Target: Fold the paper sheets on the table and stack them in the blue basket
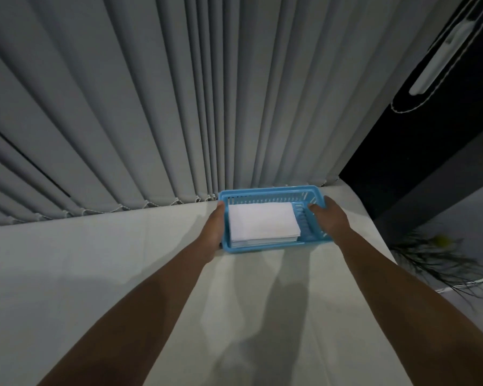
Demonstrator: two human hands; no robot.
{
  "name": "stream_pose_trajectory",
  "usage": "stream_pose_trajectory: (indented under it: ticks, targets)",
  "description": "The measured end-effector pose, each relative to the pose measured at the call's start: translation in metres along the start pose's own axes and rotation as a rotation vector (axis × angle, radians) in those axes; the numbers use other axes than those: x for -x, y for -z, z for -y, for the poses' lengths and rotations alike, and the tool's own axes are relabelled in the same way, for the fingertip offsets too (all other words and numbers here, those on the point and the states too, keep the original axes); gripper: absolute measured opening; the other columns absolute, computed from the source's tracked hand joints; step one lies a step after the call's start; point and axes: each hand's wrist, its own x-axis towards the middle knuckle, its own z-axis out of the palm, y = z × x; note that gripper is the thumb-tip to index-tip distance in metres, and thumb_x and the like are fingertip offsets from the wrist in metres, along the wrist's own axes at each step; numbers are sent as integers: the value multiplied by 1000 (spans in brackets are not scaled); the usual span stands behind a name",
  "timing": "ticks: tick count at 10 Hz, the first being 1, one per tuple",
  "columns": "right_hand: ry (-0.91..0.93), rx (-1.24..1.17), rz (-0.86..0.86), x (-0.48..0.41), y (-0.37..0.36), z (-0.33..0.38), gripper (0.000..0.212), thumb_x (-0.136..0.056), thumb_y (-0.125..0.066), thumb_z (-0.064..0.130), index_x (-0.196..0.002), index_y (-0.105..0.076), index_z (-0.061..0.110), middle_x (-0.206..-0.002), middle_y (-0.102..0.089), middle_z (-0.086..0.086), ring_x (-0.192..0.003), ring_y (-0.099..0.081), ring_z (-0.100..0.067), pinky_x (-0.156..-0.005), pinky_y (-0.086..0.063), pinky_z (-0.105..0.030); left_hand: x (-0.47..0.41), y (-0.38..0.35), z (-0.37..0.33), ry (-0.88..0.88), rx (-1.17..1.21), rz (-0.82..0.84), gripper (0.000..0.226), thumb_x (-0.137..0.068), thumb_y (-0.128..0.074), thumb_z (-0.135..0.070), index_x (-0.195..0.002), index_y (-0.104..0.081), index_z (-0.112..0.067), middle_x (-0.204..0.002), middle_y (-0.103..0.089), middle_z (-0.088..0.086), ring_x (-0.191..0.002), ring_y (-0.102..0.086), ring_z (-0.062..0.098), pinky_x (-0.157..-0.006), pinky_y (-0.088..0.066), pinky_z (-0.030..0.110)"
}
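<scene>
A blue plastic basket [265, 193] with slotted walls stands at the far edge of the white table [95, 274], close to the blinds. Inside it lies a stack of folded white paper sheets [262, 221], filling the left part of the basket. My left hand [214, 232] grips the basket's left side. On the opposite rim my right hand [329, 218] holds on, with the thumb hooked inside. Both arms stretch straight out over the table.
Grey vertical blinds [151, 107] hang right behind the basket. The table ends at the right, where a dark wall [430, 162] and a dark leafy plant [435, 257] stand below and beyond it.
</scene>
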Motion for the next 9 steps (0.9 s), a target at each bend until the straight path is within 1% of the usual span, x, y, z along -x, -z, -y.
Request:
stream_pose_trajectory:
  ticks: [1,2,3,4,5,6,7,8,9]
  targets:
    - [8,21,3,0,-2,1,33,-90,-54,41,-114,-56,18,-110,-65,-9,-99,-60,-29,-81,-42,-33,-4,0,7,-9,12,-14,47,-97,-25,-56,-116,-56,-28,-109,-63,0,-83,-61,12,-75,-49,31]
    - [1,28,7,1,-4,-3,37,-91,-54,40,-120,-52,16,-116,-63,-9,-103,-58,-30,-81,-39,-32,-4,0,11,-17,2,-17,42,-97,-25,-55,-112,-55,-31,-113,-63,0,-95,-61,18,-98,-46,38]
    - [-3,37,4,6,-3,-7,41,-92,-53,41,-124,-50,15,-122,-61,-12,-111,-57,-33,-87,-40,-35,-1,2,13,-2,-43,-11,46,-95,-26,-58,-116,-56,-30,-123,-63,3,-110,-60,24,-107,-42,44]
    - [-16,39,9,11,-1,-10,42,-93,-53,40,-124,-49,14,-123,-61,-12,-109,-57,-32,-85,-41,-35,6,1,14,14,-43,-18,49,-95,-27,-58,-119,-56,-28,-123,-64,5,-113,-60,26,-107,-42,45]
    - [-26,59,12,17,1,-9,48,-93,-51,44,-130,-45,12,-127,-58,-12,-115,-55,-34,-91,-41,-38,15,1,13,13,-108,-19,57,-93,-26,-62,-124,-54,-25,-120,-63,3,-113,-60,25,-105,-43,43]
    - [11,197,-48,23,1,-8,61,-93,-43,51,-137,-38,10,-137,-50,-16,-125,-47,-38,-102,-38,-45,5,11,26,-32,-272,-63,96,-69,-22,-89,-135,-46,-24,-138,-54,3,-125,-52,24,-112,-34,47]
    - [108,419,-98,46,2,2,65,-98,-32,48,-149,-22,9,-156,-26,-16,-140,-29,-37,-115,-22,-46,26,19,13,-134,-503,-181,69,-93,-20,-60,-143,-36,-14,-149,-40,14,-137,-39,30,-116,-27,45]
    - [242,577,-126,83,-4,16,65,-99,-29,44,-152,-14,10,-161,-11,-11,-146,-15,-32,-119,-12,-45,52,39,1,-196,-747,-263,57,-99,-21,-44,-147,-26,-14,-156,-25,12,-144,-24,30,-118,-21,48]
    - [361,672,-40,118,-19,32,66,-100,-26,45,-153,-9,11,-163,-4,-9,-149,-6,-29,-120,-5,-45,69,67,0,-256,-916,-401,59,-100,-16,-45,-151,-12,-16,-161,-9,6,-149,-8,25,-120,-10,50]
